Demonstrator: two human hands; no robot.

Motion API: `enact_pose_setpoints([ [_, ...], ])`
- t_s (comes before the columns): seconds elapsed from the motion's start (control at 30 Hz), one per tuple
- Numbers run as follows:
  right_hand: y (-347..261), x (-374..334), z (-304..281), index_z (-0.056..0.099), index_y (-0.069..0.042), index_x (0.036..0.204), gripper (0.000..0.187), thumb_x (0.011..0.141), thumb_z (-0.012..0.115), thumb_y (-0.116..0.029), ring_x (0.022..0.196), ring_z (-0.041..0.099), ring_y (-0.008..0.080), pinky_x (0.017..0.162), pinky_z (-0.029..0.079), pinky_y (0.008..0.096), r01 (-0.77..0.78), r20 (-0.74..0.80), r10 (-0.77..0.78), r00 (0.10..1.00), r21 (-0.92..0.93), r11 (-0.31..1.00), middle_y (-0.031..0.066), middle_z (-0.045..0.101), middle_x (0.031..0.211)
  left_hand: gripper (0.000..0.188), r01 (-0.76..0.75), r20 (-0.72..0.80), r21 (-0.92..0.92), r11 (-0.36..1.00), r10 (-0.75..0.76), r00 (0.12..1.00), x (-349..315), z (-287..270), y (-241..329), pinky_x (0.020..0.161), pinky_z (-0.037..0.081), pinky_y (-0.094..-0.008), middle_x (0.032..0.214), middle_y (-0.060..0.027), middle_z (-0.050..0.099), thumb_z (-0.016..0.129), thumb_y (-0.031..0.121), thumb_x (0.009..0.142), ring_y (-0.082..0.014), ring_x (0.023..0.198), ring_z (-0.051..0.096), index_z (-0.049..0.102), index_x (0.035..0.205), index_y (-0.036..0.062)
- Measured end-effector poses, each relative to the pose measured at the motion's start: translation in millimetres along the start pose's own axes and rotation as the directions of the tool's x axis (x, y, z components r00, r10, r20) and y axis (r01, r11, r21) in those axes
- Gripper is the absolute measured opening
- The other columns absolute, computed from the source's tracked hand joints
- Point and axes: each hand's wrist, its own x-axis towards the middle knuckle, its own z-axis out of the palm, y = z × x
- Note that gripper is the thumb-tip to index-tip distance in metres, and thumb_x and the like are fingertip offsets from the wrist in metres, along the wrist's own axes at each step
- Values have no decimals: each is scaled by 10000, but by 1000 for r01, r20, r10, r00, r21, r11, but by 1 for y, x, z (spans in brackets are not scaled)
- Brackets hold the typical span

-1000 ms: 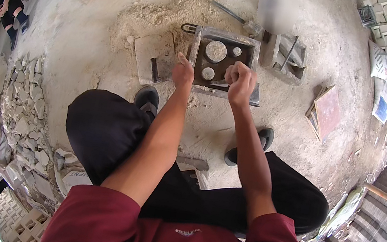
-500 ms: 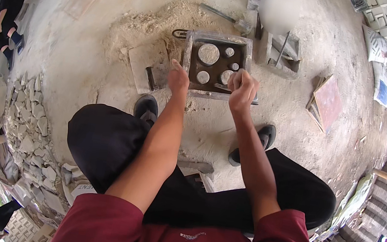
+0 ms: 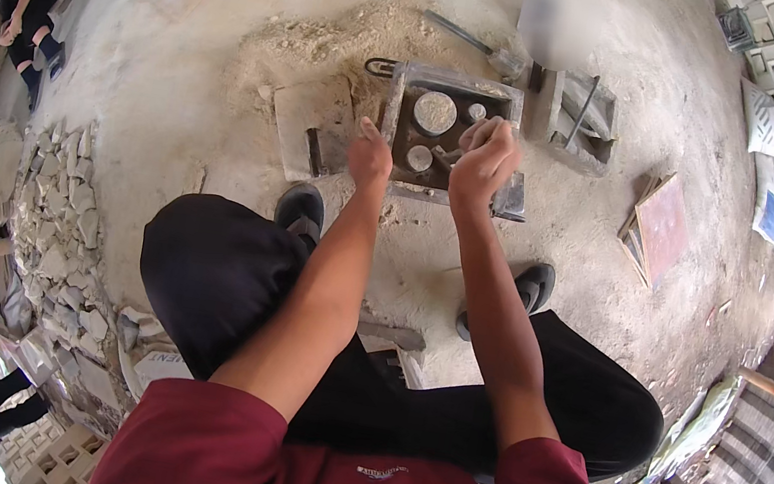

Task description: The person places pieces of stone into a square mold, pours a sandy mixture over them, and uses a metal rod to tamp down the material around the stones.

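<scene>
A shallow rectangular mould box point(image 3: 463, 80) lies on the ground in front of me, its inside dark. Within it stand a large pale round disc point(image 3: 435, 113) and smaller ones, including a small disc point(image 3: 418, 158) at the near left and another small disc point(image 3: 476, 111) at the far side. My left hand point(image 3: 370, 155) is closed at the box's left wall, its fingers partly hidden. Above the box's right part my right hand point(image 3: 486, 161) is a fist around a small flat-ended tool point(image 3: 443, 157), most of which is hidden. The fist covers some discs.
Left of the box are a flat board point(image 3: 300, 122) and loose sand point(image 3: 339, 32). A brush-like tool point(image 3: 470, 37) lies beyond. Rightward stand a grey trough point(image 3: 574, 145) and stacked reddish boards point(image 3: 661, 225). Broken slabs point(image 3: 56, 220) and a seated person point(image 3: 34, 9) are at far left.
My view has shifted, so the box appears farther right. Relative to the box, my right hand has moved slightly left and up with the tool. My left hand stays at the left wall.
</scene>
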Motion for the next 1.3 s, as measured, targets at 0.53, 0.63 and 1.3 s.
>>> enact_pose_setpoints([
  [0.53, 32, 30, 4, 367, -36, 563, 383, 917, 329, -177, 485, 340, 129, 468, 285, 291, 104, 585, 48, 810, -224, 969, 29, 360, 511, 751, 13, 53, -10, 1000, -13, 999, -9, 12, 4, 796, 440, -518, 921, -283, 630, 188, 535, 950, -458, 920, 577, 656, 906, -51],
  [0.63, 28, 35, -3, 358, -28, 538, 366, 870, 339, -183, 464, 350, 136, 447, 281, 302, 187, 533, -9, 846, -281, 941, 38, 372, 493, 746, 45, 82, -88, 995, -38, 996, -9, 6, 10, 794, 438, -518, 928, -284, 628, 189, 534, 951, -463, 906, 574, 651, 910, -50],
  [1.3, 31, 45, 5, 302, -62, 512, 427, 913, 338, -204, 434, 286, 120, 426, 220, 292, 21, 530, 56, 846, -139, 990, 20, 274, 464, 763, -15, -25, -140, 990, 11, 1000, -16, 8, 22, 776, 420, -528, 826, -309, 615, 181, 503, 960, -481, 849, 570, 623, 773, -90],
])
